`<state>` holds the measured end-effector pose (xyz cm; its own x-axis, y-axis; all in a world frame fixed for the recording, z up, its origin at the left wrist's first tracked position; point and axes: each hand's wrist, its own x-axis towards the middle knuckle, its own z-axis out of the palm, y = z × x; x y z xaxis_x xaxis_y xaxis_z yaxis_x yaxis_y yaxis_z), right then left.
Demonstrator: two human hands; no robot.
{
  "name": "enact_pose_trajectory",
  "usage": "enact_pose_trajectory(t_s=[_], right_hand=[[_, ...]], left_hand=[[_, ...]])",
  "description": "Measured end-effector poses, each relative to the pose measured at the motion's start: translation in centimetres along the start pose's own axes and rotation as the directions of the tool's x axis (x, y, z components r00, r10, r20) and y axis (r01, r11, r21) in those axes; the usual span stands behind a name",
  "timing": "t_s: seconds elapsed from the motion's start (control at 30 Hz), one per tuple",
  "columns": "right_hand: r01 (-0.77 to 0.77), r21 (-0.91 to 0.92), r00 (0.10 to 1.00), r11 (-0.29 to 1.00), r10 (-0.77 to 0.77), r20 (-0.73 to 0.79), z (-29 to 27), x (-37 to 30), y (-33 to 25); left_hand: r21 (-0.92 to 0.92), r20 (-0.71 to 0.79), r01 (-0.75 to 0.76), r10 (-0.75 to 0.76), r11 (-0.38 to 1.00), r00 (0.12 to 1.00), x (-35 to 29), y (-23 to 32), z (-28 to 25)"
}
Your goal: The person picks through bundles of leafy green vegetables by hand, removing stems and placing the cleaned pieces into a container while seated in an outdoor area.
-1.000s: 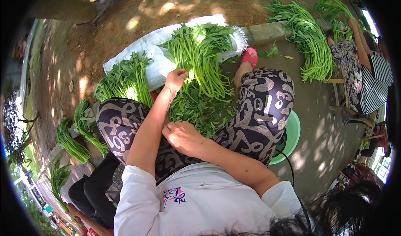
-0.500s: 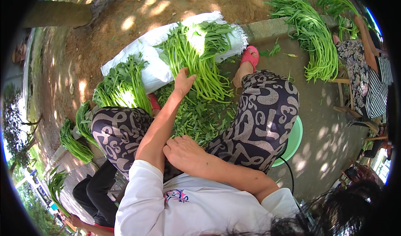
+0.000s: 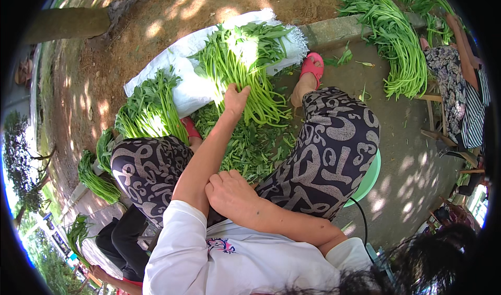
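Note:
My left hand (image 3: 237, 98) reaches to the stems of a large bunch of water spinach (image 3: 250, 68), its thumb and forefinger apart and touching them. This bunch lies on a white woven sack (image 3: 190, 94), leaves pointing away from me. My right hand (image 3: 228, 191) rests across my lap, fingers curled in beside my left forearm; whatever may be inside them is hidden. To the left, a second bunch of water spinach (image 3: 151, 110) leans over the sack's edge by my knee. Loose cut leaves and stems (image 3: 250, 151) cover the ground between my legs.
A light green basin (image 3: 370, 177) stands partly hidden behind my right leg. Another pile of greens (image 3: 394, 44) lies across the kerb (image 3: 339, 31), near a seated person (image 3: 454, 81). Smaller bunches (image 3: 96, 177) lie at the left, where another person's hand (image 3: 96, 272) holds greens.
My left hand has shifted slightly right along the stems. My right hand stays curled beside my left forearm, and the bunches lie as before.

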<state>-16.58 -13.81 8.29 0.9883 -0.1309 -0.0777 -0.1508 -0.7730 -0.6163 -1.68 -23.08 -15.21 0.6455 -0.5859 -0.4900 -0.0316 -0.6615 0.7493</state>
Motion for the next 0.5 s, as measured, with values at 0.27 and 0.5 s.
enact_pose_trajectory(t_s=[0.27,0.5], right_hand=[[-0.083,-0.031,0.996,0.996,0.082,-0.030,-0.8,0.1,0.6],[-0.118,-0.040,0.992,0.992,0.116,-0.047,-0.9,0.1,1.2]], left_hand=[[0.057,-0.052,0.126,-0.123,0.990,0.991,0.7,2.7,0.7],[0.061,-0.076,0.216,-0.212,0.974,0.974,0.9,3.6,1.0]])
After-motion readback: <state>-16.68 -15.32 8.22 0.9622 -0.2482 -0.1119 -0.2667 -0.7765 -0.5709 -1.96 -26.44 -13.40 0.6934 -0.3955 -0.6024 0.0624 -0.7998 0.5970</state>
